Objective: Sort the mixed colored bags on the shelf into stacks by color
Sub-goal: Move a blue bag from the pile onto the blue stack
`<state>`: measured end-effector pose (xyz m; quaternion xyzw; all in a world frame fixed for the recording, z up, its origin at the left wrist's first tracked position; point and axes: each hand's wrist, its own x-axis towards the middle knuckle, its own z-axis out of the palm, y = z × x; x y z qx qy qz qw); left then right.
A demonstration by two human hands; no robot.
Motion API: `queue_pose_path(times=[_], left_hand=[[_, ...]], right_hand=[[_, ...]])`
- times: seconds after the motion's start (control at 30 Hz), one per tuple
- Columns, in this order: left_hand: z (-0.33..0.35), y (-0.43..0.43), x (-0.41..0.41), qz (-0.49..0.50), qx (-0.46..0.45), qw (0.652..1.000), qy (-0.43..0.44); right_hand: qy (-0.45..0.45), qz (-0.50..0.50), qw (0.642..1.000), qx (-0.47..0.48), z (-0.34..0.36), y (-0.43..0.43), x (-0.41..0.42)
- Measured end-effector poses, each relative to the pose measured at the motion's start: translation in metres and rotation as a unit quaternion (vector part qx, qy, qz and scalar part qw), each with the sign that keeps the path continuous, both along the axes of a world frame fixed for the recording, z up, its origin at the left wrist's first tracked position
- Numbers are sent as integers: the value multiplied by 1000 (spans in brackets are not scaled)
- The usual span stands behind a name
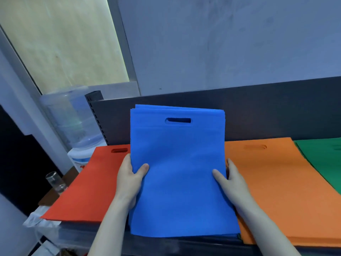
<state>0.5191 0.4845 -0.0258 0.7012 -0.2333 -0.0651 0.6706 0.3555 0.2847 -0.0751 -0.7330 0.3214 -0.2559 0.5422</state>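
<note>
Squaring step. The left hand and right hand clasp the side edges of the stack of flat blue non-woven handle-slot bags, tilted up off the dark shelf, between the red stack and orange stack. Next: probably lowering it flat between them.

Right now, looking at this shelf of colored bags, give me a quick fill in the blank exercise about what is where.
1. Both hands, the left hand and the right hand, grip a stack of bags colored ____.
2. The stack lying to the left of the held one is ____.
3. The orange stack lies between the blue stack and the ____ one.
4. Each bag's handle is a cut-out ____ near its top edge.

Missing words: blue; red; green; slot
</note>
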Motion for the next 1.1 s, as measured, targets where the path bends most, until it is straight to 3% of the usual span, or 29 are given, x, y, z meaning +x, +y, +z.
queue_pose_path(times=[0.07,0.13,0.27,0.47,0.63,0.7,0.83,0.97,1.1], left_hand=[[5,4,2,-13,-25,1000,-3],[7,7,2,-11,-14,999,-27],[6,3,-5,33,11,996,-88],[29,-18,5,51,-6,982,-181],[24,-25,27,-23,-70,993,-97],[12,-27,29,-8,-82,994,-68],[16,-35,26,35,-84,993,-70],[31,-32,27,44,-71,986,-144],[13,-31,32,39,-40,995,-83]], right_hand=[[-98,44,981,163,18,4,0],[-141,49,969,199,26,14,1],[-153,-90,984,11,30,36,3],[-226,-155,953,-126,66,40,6],[-224,-122,962,-94,63,31,8],[-225,-129,961,-99,54,36,10],[-243,-159,951,-105,54,42,19],[-265,-169,943,-107,64,38,22],[-241,-158,954,-81,46,39,24]])
